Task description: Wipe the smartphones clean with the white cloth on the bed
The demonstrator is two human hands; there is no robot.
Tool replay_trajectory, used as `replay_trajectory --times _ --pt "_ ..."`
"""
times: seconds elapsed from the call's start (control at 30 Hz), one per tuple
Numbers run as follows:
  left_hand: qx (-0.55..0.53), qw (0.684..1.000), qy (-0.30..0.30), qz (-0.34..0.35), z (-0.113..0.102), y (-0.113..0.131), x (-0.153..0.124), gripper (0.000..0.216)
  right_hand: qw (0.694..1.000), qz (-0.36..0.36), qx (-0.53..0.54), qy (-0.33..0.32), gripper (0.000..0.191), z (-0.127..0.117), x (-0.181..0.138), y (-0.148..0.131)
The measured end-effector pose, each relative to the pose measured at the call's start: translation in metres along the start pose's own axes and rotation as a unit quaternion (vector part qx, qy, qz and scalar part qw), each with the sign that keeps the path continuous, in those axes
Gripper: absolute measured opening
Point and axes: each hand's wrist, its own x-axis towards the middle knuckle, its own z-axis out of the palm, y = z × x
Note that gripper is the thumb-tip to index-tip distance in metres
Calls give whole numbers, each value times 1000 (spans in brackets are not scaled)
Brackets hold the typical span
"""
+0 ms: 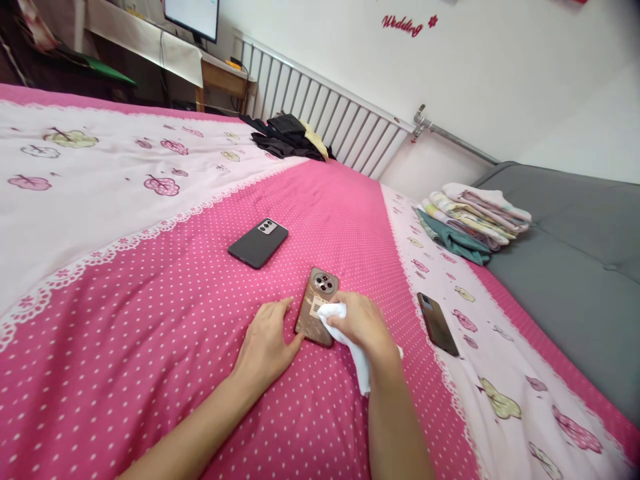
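A brown phone (309, 323) with a round camera bump and a pale label lies face down on the pink dotted bedspread. My right hand (363, 323) pinches a white cloth (361, 363), whose front end rests on the phone's back beside the label. At the phone's left edge is my left hand (267, 340), fingers apart, its thumb and fingertips against or close to the side. A black phone (257, 245) lies camera side up farther off to the left. Off to the right, another dark brown phone (439, 325) rests on the white patterned strip.
Folded clothes (470, 217) are stacked at the right by the grey headboard (565, 267). Dark garments (290, 137) lie in a heap near the metal railing (320, 93). A desk with a monitor (193, 17) stands at the back left, near a green-seated chair (107, 70).
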Motion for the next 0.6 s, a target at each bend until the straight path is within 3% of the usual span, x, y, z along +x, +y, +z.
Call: replay_trajectory --times 0.23,0.47,0.6 --pt "8 1000 1 3 1 -1 -1 45 996 -57 -3 -71 29 -9 -18 -8" --pt "2 1000 2 1 1 0 0 43 987 -129 48 -82 28 -7 -15 -12" --pt "4 1000 3 0 1 -1 -1 42 988 -131 64 -50 27 0 -7 -16"
